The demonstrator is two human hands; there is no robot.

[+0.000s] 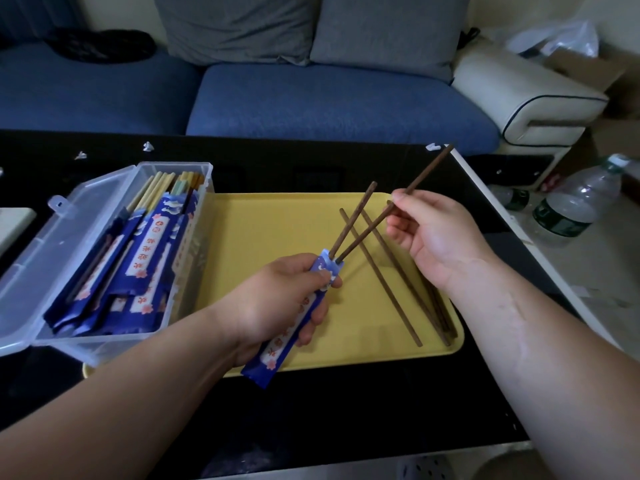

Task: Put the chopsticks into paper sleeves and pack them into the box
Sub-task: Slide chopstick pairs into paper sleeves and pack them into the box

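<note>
My left hand point(280, 299) grips a blue paper sleeve point(273, 355) over the yellow tray point(263, 230). Two dark brown chopsticks stick out of its open top. One point(353, 218) stands free. The other chopstick point(427, 171) is pinched between the fingertips of my right hand point(440, 237), with its tip just inside the sleeve mouth. Several loose brown chopsticks point(388, 285) lie crossed on the tray's right half. At the left, a clear plastic box point(187, 306) with its lid point(38, 251) open holds several sleeved chopsticks point(145, 247) and some pale ones point(156, 185).
The tray and box sit on a black table point(329, 403). A blue sofa point(329, 105) with grey cushions runs behind it. Plastic water bottles point(578, 202) stand on the floor at the right, beside a white armrest point(526, 91).
</note>
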